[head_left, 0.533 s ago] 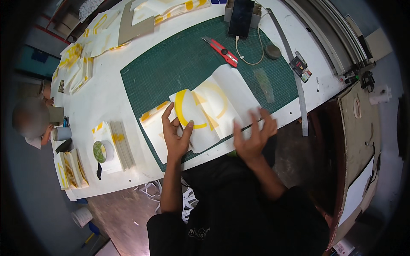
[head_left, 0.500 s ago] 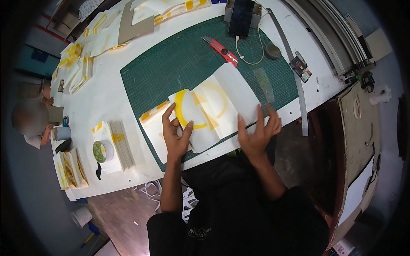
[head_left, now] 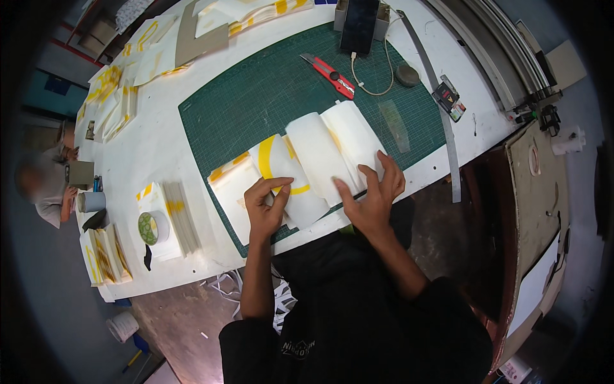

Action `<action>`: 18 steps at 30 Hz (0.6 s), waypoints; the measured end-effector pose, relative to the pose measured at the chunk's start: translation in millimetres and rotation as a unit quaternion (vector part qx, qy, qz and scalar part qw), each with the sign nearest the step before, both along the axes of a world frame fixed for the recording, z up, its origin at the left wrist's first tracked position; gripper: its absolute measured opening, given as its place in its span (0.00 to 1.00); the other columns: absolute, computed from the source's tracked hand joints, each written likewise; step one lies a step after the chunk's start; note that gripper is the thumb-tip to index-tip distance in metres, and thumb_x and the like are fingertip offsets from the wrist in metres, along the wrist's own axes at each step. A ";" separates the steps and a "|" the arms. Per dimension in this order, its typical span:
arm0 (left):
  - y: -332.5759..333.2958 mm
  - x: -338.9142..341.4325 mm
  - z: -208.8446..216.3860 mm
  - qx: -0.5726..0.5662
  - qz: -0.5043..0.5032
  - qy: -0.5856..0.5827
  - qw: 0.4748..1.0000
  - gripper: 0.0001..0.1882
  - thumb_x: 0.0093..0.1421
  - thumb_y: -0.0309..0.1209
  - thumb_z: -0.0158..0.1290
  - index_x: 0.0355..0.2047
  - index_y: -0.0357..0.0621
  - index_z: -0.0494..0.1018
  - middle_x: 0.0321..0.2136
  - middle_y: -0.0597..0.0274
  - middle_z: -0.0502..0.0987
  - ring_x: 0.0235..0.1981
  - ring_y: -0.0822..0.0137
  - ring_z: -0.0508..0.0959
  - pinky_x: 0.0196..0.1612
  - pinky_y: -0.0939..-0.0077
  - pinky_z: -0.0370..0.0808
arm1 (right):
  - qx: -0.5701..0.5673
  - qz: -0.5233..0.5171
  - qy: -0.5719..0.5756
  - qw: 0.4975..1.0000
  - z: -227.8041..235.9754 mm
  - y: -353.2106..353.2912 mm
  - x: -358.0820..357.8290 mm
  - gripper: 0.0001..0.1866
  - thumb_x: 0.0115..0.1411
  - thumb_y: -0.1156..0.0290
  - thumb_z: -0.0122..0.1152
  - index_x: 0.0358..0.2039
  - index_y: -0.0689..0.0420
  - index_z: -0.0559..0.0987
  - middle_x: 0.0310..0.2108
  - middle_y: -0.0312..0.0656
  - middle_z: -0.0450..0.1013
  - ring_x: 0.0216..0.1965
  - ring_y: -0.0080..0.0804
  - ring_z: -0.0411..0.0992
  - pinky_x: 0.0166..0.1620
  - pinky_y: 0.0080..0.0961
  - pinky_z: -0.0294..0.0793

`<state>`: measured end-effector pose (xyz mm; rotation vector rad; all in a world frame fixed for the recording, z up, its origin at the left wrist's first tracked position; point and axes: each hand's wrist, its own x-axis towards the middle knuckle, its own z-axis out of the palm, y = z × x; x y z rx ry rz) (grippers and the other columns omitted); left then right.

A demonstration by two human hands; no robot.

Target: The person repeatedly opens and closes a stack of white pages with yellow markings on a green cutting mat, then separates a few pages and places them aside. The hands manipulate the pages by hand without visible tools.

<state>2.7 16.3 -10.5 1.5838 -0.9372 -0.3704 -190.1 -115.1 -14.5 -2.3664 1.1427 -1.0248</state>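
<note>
A white paper sheet with yellow print (head_left: pixel 300 203) lies on the green cutting mat (head_left: pixel 236 89) in front of me. Its middle part (head_left: pixel 316 144) bulges up in a curled fold, and the right part (head_left: pixel 358 131) lies beyond a crease. Over the yellow-printed left part, my left hand (head_left: pixel 265 208) has thumb and index finger brought together; whether paper is between them is hidden. My right hand (head_left: pixel 371 201) rests on the right part near the table's front edge, fingers apart, its thumb by the curled fold. Another folded paper stack (head_left: pixel 233 192) sits just left, under the sheet's side.
A red box cutter (head_left: pixel 332 77) lies beyond the sheet. Farther back stand a phone (head_left: pixel 358 29) with a cable and a round dark puck (head_left: pixel 407 75). A metal ruler (head_left: pixel 451 150) runs down the right. A tape roll (head_left: pixel 153 227) sits on stacked papers; a person (head_left: pixel 48 185) is at far left.
The right part of the sheet has been bent over and now bulges in the middle. My right hand moved left onto the paper. My left fingers have drawn together.
</note>
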 end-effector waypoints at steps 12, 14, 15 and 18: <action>-4.5 -4.9 9.1 0.039 0.019 -0.055 0.998 0.09 0.58 0.30 0.65 0.37 0.37 0.83 0.32 0.51 0.80 0.37 0.60 0.80 0.44 0.70 0.74 | 0.003 0.212 -0.076 0.974 25.0 16.5 -4.4 0.20 0.55 0.53 0.74 0.41 0.55 0.84 0.60 0.50 0.70 0.66 0.52 0.63 0.67 0.59 0.49; -1.2 -2.1 4.4 0.040 0.021 -0.025 0.999 0.09 0.59 0.30 0.64 0.38 0.37 0.83 0.32 0.52 0.80 0.38 0.61 0.80 0.45 0.70 0.73 | 0.023 0.148 -0.091 0.984 25.9 13.2 -2.4 0.20 0.55 0.57 0.75 0.41 0.57 0.83 0.56 0.49 0.71 0.63 0.49 0.65 0.65 0.57 0.52; 0.5 -0.7 3.7 0.041 0.023 -0.010 0.999 0.10 0.59 0.30 0.64 0.38 0.37 0.83 0.32 0.52 0.81 0.38 0.61 0.80 0.45 0.70 0.73 | 0.035 0.115 -0.084 0.989 26.4 14.2 -0.9 0.19 0.54 0.60 0.75 0.42 0.57 0.82 0.55 0.48 0.72 0.62 0.48 0.66 0.64 0.57 0.53; -3.2 -6.8 8.3 0.015 0.048 0.026 0.998 0.09 0.60 0.29 0.64 0.39 0.37 0.83 0.31 0.53 0.81 0.39 0.62 0.79 0.46 0.71 0.73 | 0.001 0.057 -0.061 0.996 7.2 6.5 0.3 0.15 0.54 0.70 0.74 0.41 0.57 0.81 0.52 0.47 0.74 0.58 0.48 0.69 0.62 0.55 0.57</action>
